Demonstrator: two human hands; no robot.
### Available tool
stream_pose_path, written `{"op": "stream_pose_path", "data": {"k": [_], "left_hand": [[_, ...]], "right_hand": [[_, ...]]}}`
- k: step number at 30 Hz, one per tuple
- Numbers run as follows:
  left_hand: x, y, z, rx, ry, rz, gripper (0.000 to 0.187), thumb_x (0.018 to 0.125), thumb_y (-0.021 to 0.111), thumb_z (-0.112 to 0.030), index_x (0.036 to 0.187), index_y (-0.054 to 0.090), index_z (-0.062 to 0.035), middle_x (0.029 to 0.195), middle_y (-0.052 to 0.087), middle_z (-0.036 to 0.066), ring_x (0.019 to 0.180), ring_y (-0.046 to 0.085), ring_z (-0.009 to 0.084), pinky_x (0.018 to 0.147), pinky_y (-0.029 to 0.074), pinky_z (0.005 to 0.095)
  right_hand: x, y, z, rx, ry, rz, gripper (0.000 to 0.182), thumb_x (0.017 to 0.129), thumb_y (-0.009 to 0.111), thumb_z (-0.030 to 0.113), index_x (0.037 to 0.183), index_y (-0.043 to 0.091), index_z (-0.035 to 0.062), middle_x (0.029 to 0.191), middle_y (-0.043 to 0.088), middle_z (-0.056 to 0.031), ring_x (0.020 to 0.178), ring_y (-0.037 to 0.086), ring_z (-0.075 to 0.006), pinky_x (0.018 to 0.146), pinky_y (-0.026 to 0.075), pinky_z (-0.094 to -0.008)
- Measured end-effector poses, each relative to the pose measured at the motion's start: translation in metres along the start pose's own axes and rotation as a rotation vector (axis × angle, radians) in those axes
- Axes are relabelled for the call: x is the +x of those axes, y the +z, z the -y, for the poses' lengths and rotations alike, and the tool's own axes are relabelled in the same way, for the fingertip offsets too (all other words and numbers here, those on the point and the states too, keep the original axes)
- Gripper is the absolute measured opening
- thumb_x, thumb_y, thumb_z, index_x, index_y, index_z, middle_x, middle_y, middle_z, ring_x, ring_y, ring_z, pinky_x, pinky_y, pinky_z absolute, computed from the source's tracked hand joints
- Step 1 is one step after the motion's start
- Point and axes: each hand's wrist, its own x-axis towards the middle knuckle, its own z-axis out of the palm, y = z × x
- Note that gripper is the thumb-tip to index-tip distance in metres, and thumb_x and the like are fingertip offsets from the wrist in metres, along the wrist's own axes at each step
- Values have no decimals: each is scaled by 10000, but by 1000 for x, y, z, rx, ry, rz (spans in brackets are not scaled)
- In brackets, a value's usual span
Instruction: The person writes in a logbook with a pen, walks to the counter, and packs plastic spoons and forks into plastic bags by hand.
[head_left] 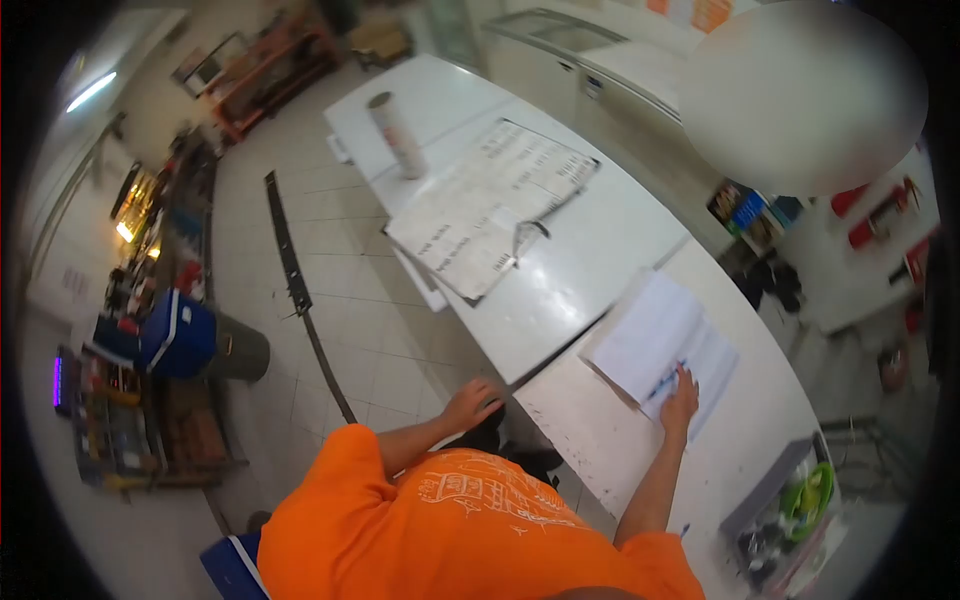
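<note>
An open notebook (pixel 640 340) with white pages lies on the near part of the table. My right hand (pixel 679 402) rests on its right-hand page, fingers closed around a blue pen (pixel 664 380) whose shaft slants down to the left. Off the table's left edge, my left hand (pixel 474 404) hangs above my lap. Its fingers are loosely extended and hold nothing.
Farther along the white table (pixel 590 290) lie a large printed board (pixel 490 215) and an upright cardboard tube (pixel 396 135). A grey box (pixel 770 520) with green items stands at the near right. Left on the floor are a grey bin (pixel 240 348) and a blue cooler (pixel 180 335).
</note>
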Motion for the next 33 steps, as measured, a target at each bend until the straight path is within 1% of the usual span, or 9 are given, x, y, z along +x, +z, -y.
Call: {"op": "stream_pose_path", "data": {"k": [5, 7, 8, 13, 15, 18, 21, 28, 33], "left_hand": [[-229, -41, 120, -95, -936, 629, 775, 954, 354, -633, 1340, 505, 23, 1337, 532, 252, 1219, 519, 395, 1022, 407, 450], [-357, -5, 232, 22, -1051, 943, 718, 966, 310, -617, 1375, 500, -58, 1410, 489, 188, 1305, 436, 413, 1082, 342, 495], [-379, -27, 226, 62, -1058, 1051, 704, 963, 332, -612, 1372, 504, -66, 1392, 506, 181, 1280, 460, 404, 1062, 365, 483], [-420, -73, 252, -190, -1183, 617, 615, 949, 454, -562, 1364, 517, -112, 1304, 587, 144, 1155, 570, 332, 970, 462, 403], [-424, -69, 292, -298, -1091, 383, 571, 943, 516, -517, 1353, 523, -119, 1283, 599, 137, 1125, 587, 269, 958, 470, 364], [-370, -111, 306, -745, -1147, 169, 583, 920, 558, -523, 1315, 551, -95, 1266, 608, 149, 1117, 595, 235, 954, 471, 344], [-315, -132, 353, -610, -1019, 175, 597, 936, 522, -543, 1318, 549, -86, 1242, 621, 158, 1158, 578, 255, 991, 444, 338], [-103, -326, 439, -454, -693, 195, 612, 947, 513, -533, 1337, 525, -61, 1310, 576, 164, 1183, 553, 286, 1005, 428, 371], [-24, -417, 578, -619, -812, -290, 491, 936, 590, -422, 1261, 570, -54, 1193, 639, 130, 1057, 614, 242, 907, 480, 340]], "right_hand": [[-29, 2, 101, 91, -70, -191, 673, 795, 614, 50, 1433, 427, 150, 1487, 392, -164, 1393, 304, -388, 1143, 236, -530], [-46, 16, 162, 100, -118, -148, 666, 811, 656, 118, 1435, 423, 151, 1494, 369, -191, 1399, 287, -393, 1147, 228, -533], [-53, 27, 191, 120, -228, -82, 665, 817, 670, 151, 1434, 420, 150, 1498, 350, -207, 1397, 271, -421, 1145, 227, -539], [-85, 105, 362, 267, -595, 312, 676, 811, 703, 216, 1421, 418, 149, 1468, 365, -237, 1363, 263, -502, 1126, 238, -566], [-88, 140, 420, 320, -721, 510, 621, 845, 683, 219, 1410, 436, 148, 1426, 436, -220, 1327, 373, -434, 1104, 312, -508], [-91, 173, 516, 419, -663, 864, 551, 879, 671, 228, 1381, 471, 122, 1335, 547, -185, 1237, 520, -342, 1032, 423, -418], [-87, 195, 588, 329, -566, 989, 525, 889, 661, 233, 1368, 485, 111, 1295, 579, -181, 1193, 560, -349, 990, 459, -425], [-33, 278, 608, 172, -493, 915, 471, 882, 675, 267, 1308, 547, 111, 1196, 637, -183, 1027, 656, -340, 869, 528, -420], [39, 305, 702, 71, -419, 1032, 458, 883, 659, 270, 1292, 570, 84, 1209, 635, -190, 1128, 604, -352, 951, 482, -413]]}}
